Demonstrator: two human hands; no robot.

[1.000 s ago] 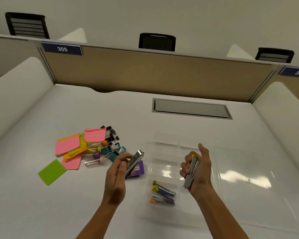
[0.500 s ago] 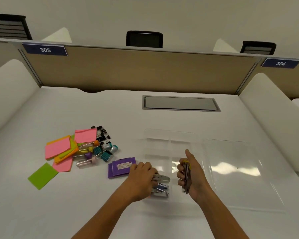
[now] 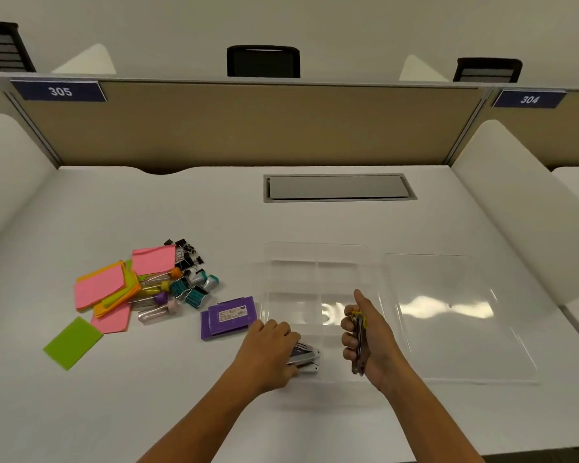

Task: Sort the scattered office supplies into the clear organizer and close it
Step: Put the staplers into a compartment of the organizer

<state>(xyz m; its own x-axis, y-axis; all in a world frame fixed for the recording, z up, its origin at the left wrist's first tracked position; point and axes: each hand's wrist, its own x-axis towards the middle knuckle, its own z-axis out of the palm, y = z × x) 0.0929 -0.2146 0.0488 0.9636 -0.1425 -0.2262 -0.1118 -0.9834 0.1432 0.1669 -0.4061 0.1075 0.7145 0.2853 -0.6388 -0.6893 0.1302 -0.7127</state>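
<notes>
The clear organizer lies open on the white desk, its clear lid flat to its right. My left hand reaches into the organizer's near-left compartment and rests on a silver stapler lying on other staplers there. My right hand hovers over the near-right compartment, shut on a silver stapler with a yellow tip held upright. Left of the organizer lie purple staple boxes, pink, orange and green sticky notes, binder clips and pin tubes.
A tan partition with labels 305 and 304 stands behind the desk. A grey cable hatch sits in the desk's back middle. White curved dividers rise at both sides. A lone green note pad lies at the near left.
My left hand has carried its stapler from above the purple boxes down into the near-left compartment. My right hand has lowered slightly, still holding its stapler.
</notes>
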